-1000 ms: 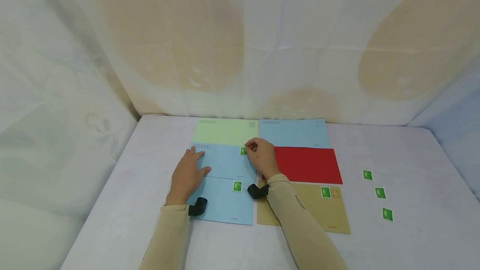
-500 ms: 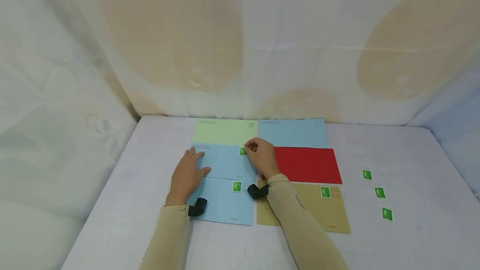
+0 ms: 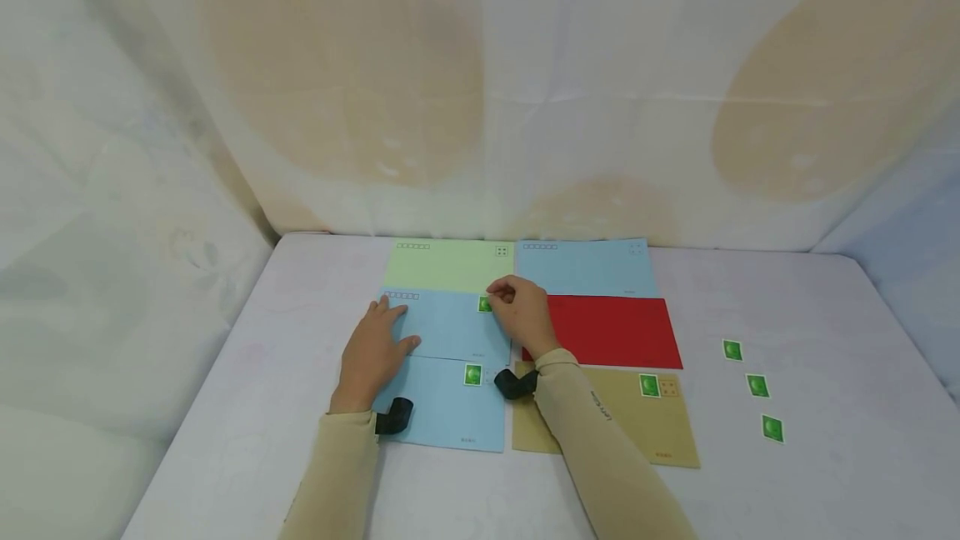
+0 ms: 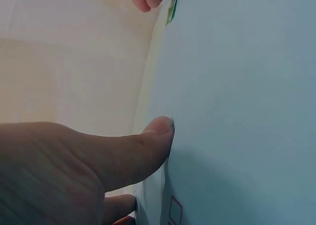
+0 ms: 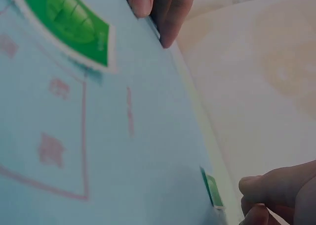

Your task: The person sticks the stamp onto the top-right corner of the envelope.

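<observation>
My left hand (image 3: 372, 354) lies flat at the left end of the middle blue envelope (image 3: 450, 330), fingers and thumb spread on it. Curled over that envelope's upper right corner is my right hand (image 3: 527, 317), its thumb and fingertips pinching the edge of a green postage stamp (image 3: 483, 304). In the right wrist view this stamp (image 5: 213, 190) appears edge-on beside the fingertips, whose exact contact is partly hidden. Below it, the lower blue envelope (image 3: 438, 407) bears another green stamp (image 3: 472, 375), left of the printed box.
A light green envelope (image 3: 450, 263) and another blue envelope (image 3: 585, 267) lie at the back. Right of centre are a red envelope (image 3: 615, 332) and a brown envelope (image 3: 607, 407) with a stamp (image 3: 649, 386). Three loose stamps (image 3: 757, 386) lie on the white table (image 3: 840, 473).
Both hands keep their places on the middle blue envelope, and the stamp stays at its corner. Only the head view shifts very slightly.
</observation>
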A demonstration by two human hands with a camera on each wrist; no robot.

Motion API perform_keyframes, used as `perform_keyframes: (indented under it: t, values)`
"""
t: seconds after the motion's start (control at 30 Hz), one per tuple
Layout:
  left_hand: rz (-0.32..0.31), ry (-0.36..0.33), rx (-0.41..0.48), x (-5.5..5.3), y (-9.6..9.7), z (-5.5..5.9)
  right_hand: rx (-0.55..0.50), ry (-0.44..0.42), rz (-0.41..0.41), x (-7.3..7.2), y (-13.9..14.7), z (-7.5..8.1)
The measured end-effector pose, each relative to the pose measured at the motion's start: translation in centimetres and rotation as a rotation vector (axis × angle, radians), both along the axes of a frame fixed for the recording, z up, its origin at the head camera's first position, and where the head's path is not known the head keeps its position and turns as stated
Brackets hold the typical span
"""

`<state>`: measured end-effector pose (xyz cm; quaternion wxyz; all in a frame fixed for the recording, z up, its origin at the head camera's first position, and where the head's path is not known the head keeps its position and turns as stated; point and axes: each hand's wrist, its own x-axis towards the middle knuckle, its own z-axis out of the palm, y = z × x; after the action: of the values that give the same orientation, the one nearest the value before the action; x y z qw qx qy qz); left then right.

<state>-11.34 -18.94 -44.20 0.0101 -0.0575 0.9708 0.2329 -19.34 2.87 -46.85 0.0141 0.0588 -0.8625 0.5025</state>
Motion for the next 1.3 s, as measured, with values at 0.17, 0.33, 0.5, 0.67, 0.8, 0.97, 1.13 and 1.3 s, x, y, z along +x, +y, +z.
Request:
perform_keyframes:
  t: [0.17,0.33,0.5,0.67,0.8,0.97,1.13,1.3]
  values:
    - [-0.006,-0.003,-0.001,0.0,0.0,0.0,-0.019,0.002,-0.006,0.2,0.0,0.6]
    - [-0.007,-0.005,-0.004,-0.1,0.0,0.0,-0.015,0.021,-0.003,0.3,0.0,1.0]
    - [-0.006,0.003,-0.005,-0.2,-0.1,-0.1,-0.018,0.036,-0.001,0.5,-0.1,1.6]
    - [-0.012,0.01,-0.008,-0.3,-0.2,-0.2,-0.03,0.034,0.009,0.8,-0.1,2.3]
    - [-0.02,0.019,-0.014,-0.3,-0.3,-0.3,-0.041,0.049,0.018,1.1,-0.2,3.1]
    - [-0.02,0.032,-0.014,-0.4,-0.4,-0.3,-0.064,0.073,0.035,1.6,-0.2,4.1]
    - [-0.02,0.037,-0.018,-0.5,-0.4,-0.3,-0.069,0.108,0.053,1.9,-0.2,4.9]
    - [-0.022,0.044,-0.029,-0.5,-0.2,-0.4,-0.08,0.119,0.065,2.4,-0.1,5.7]
